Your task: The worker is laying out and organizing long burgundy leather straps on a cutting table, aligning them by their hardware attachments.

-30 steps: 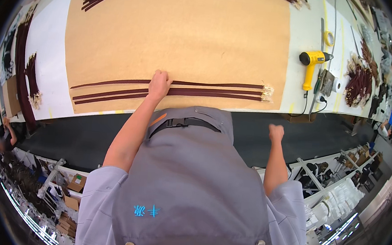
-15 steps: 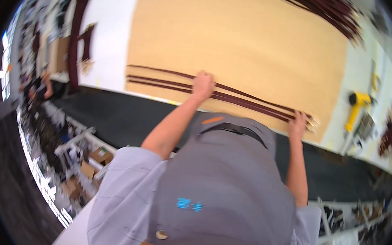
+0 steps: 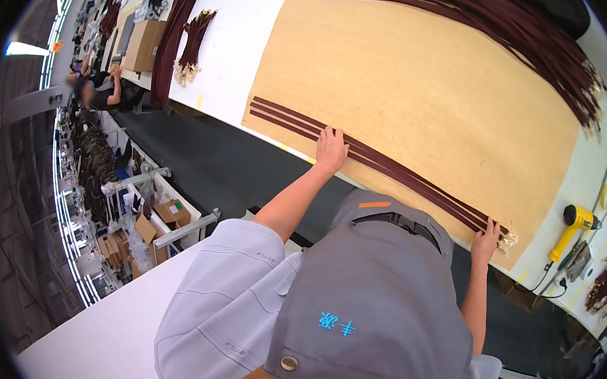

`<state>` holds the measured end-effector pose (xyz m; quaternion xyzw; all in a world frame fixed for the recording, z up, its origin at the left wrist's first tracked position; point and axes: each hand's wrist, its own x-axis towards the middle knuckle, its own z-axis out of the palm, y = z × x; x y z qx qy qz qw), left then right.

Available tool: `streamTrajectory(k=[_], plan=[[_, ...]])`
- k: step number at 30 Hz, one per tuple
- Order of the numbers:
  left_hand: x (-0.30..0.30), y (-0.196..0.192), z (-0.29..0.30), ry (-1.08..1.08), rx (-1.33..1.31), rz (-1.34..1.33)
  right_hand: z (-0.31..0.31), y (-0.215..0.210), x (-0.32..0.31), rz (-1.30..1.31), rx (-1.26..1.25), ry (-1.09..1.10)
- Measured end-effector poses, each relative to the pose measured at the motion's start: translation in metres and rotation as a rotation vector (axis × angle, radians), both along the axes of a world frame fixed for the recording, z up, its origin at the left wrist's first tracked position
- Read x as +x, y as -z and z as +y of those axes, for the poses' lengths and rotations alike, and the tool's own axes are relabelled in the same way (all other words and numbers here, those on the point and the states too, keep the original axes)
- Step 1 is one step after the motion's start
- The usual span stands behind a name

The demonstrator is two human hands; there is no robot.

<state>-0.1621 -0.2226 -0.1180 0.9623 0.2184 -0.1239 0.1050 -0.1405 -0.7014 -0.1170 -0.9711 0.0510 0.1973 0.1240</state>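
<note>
Head view: your hands, left (image 3: 332, 150) and right (image 3: 485, 243), touch the dark straps (image 3: 390, 173); can't tell if clamped. Strap pile (image 3: 467, 13) beyond, heat gun (image 3: 576, 224) rightward. Straps lie near the table's (image 3: 229, 48) front edge; bare paper (image 3: 411, 84) separates them from the pile.

Matt maroon straps (image 3: 397, 172) lay on smooth brown paper (image 3: 411, 84).
The straps looked flat and dull, though whether they were cloth or leather could not be told; the larger bundle (image 3: 460, 16) shared that finish. The paper was matt, and the white tabletop (image 3: 221, 55) under it looked smooth. The grey apron (image 3: 381, 288) was dull woven cloth, with a shiny metal snap (image 3: 290, 364) and a black plastic buckle (image 3: 404, 222). The sleeve (image 3: 220, 254) was soft, matt cloth. The heat gun (image 3: 564, 242) had a yellow plastic body, and the box (image 3: 145, 45) was plain matt cardboard.
</note>
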Motion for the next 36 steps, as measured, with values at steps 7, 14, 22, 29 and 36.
streamTrajectory(k=[7, 14, 22, 29, 36], plan=[[-0.006, 0.002, 0.006, -0.057, 0.026, -0.059, 0.003, 0.001, 0.003, 0.013, 0.000, 0.032], [-0.005, 0.002, -0.007, -0.066, 0.021, -0.004, -0.010, 0.003, -0.004, -0.023, -0.045, 0.035], [-0.022, 0.012, 0.020, 0.076, 0.097, -0.056, 0.023, 0.020, -0.010, -0.153, 0.032, -0.006], [0.004, -0.006, -0.008, 0.029, -0.025, -0.083, 0.018, 0.007, -0.003, -0.120, -0.015, 0.031], [0.057, -0.009, -0.047, 0.154, -0.193, -0.094, 0.019, -0.015, 0.047, -0.177, 0.120, 0.082]])
